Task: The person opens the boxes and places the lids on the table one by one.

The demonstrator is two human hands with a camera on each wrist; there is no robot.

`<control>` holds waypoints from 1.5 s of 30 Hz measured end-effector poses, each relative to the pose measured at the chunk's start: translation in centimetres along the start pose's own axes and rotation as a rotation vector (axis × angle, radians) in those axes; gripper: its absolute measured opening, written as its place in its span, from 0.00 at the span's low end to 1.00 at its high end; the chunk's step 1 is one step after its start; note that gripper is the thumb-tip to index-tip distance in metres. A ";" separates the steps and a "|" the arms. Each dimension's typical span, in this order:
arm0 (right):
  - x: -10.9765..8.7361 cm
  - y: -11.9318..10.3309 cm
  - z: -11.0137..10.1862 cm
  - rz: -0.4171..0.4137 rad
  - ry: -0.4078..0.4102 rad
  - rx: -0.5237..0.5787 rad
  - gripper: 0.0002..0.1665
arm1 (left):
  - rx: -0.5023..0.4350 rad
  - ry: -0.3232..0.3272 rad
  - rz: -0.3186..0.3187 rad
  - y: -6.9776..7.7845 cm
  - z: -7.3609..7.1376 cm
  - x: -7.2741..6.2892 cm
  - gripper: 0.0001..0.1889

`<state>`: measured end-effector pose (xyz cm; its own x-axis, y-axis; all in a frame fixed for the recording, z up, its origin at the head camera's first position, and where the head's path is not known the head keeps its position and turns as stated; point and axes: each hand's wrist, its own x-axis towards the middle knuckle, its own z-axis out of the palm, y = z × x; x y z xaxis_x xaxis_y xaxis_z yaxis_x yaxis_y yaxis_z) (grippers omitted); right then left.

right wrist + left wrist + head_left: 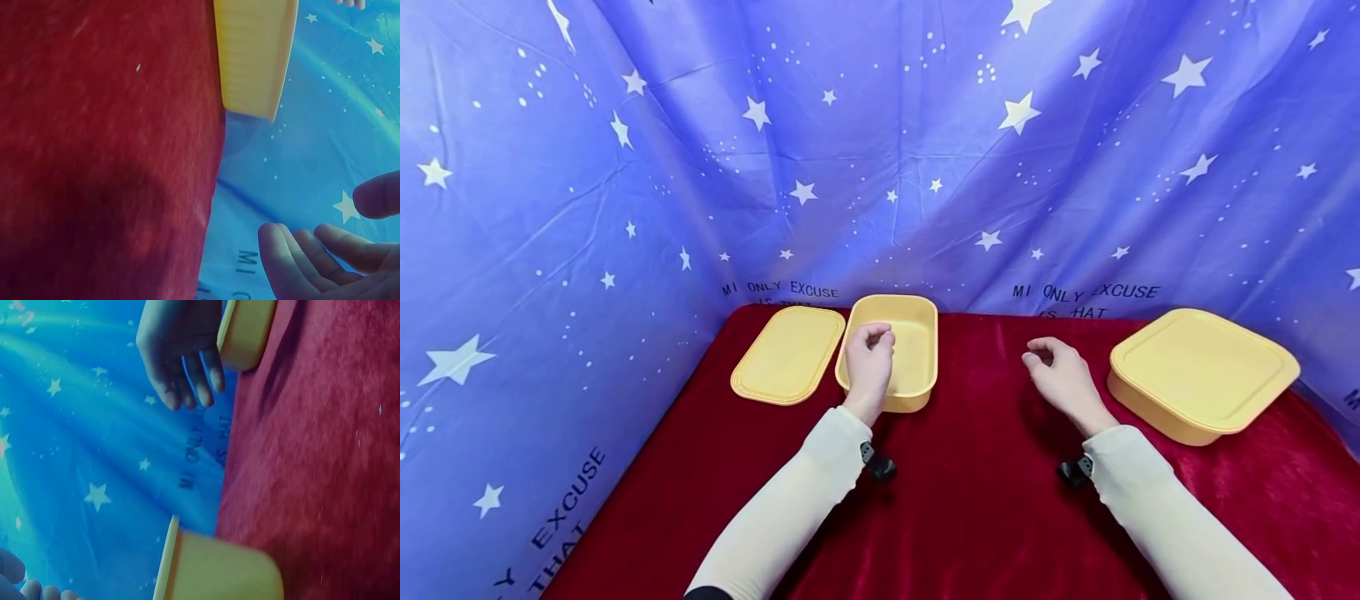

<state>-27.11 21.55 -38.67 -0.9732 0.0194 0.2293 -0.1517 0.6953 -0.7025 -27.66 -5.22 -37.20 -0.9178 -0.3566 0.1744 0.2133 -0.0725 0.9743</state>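
Observation:
An open yellow plastic box (913, 337), rounded at the corners, stands at the back of the table with nothing seen inside. Over its left side hovers my left hand (871, 367), fingers loosely bent and holding nothing; the left wrist view catches only its fingertips (31, 587) at the lower left corner. A flat yellow lid (788, 354) lies just left of the box. Farther right, my right hand (1063, 379) hangs above the cloth, empty. In the right wrist view its fingers (294, 256) are relaxed, with the thumb apart. Nearest to it is a larger yellow box with its lid on (1202, 367).
Dark red velvety cloth (970, 517) covers the table. A blue curtain with white stars (895, 125) and black lettering hangs close behind and along the left side. Small black devices (880, 467) are strapped at both wrists.

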 end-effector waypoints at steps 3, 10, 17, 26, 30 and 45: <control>-0.2 0.3 -0.5 -0.011 0.009 -0.015 0.22 | -0.008 -0.028 0.010 0.0 0.8 -0.5 0.07; -0.8 1.1 -1.6 -0.022 0.029 -0.037 0.23 | 0.024 -0.109 0.025 -0.6 2.4 -1.3 0.07; -1.6 1.8 -2.8 -0.021 0.033 -0.046 0.24 | 0.068 -0.235 0.040 -1.0 4.0 -2.1 0.07; -2.6 2.8 -4.8 -0.030 0.067 -0.103 0.24 | 0.110 -0.332 0.057 -1.5 6.1 -3.4 0.07; -2.9 3.1 -5.8 -0.024 0.078 -0.105 0.23 | 0.127 -0.353 0.033 -1.5 6.9 -4.0 0.06; -4.2 5.1 -9.5 0.026 0.109 -0.184 0.24 | 0.217 -0.466 0.040 -2.3 10.3 -5.1 0.05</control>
<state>-22.15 31.88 -36.81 -0.9505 0.1097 0.2908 -0.0826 0.8127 -0.5767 -26.89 6.37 -38.85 -0.9728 0.1009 0.2087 0.2219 0.1448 0.9643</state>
